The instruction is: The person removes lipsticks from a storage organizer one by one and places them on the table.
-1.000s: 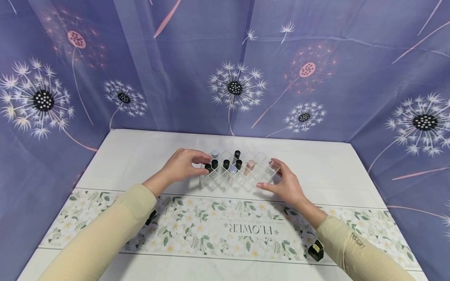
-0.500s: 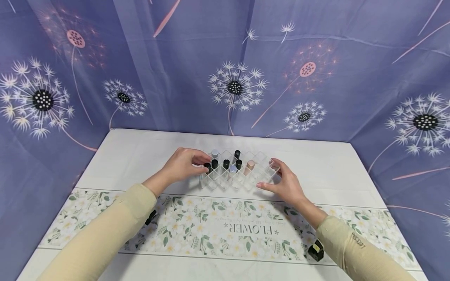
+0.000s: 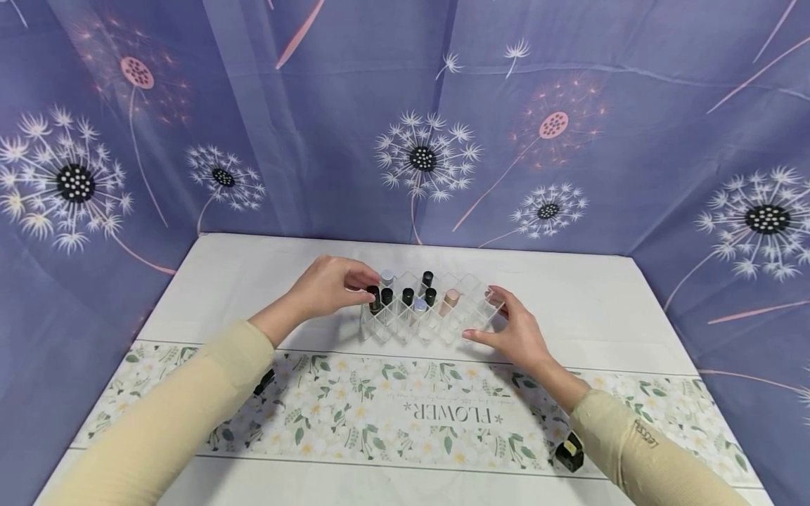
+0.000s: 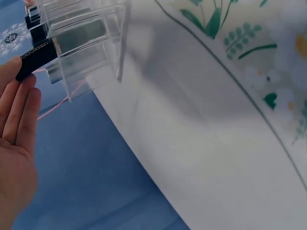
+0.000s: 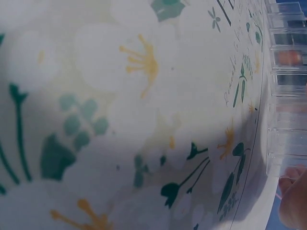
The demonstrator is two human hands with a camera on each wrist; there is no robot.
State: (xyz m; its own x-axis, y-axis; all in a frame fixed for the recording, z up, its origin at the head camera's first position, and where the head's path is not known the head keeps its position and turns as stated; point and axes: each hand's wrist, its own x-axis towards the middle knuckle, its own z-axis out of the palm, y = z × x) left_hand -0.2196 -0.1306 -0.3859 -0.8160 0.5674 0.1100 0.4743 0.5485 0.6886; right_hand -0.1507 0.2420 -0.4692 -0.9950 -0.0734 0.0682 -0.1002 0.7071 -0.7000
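Observation:
In the head view a clear lipstick organizer (image 3: 465, 320) with diamond-shaped slots stands on the white table, several lipsticks upright in it. My left hand (image 3: 325, 287) pinches a black-capped lipstick (image 3: 375, 298) at the organizer's left end between thumb and fingers. Seen from the left wrist, that lipstick (image 4: 39, 58) sticks partly out of its slot, its lower part still inside the clear wall. At the other end my right hand (image 3: 520, 332) grips the organizer, thumb on the near side and fingers behind. From the right wrist only part of that hand (image 5: 295, 203) shows.
A pinkish-gold lipstick (image 3: 450, 301) and a lilac-capped one (image 3: 420, 306) sit in the organizer. By the right forearm lies a small black object with a yellow patch (image 3: 569, 453). Another black object (image 3: 264, 381) is partly behind the left sleeve. A blue dandelion curtain (image 3: 329, 140) encloses the table.
My left hand has moved slightly up, and the black-capped lipstick has risen partway in its slot. The right hand and the organizer have stayed in place.

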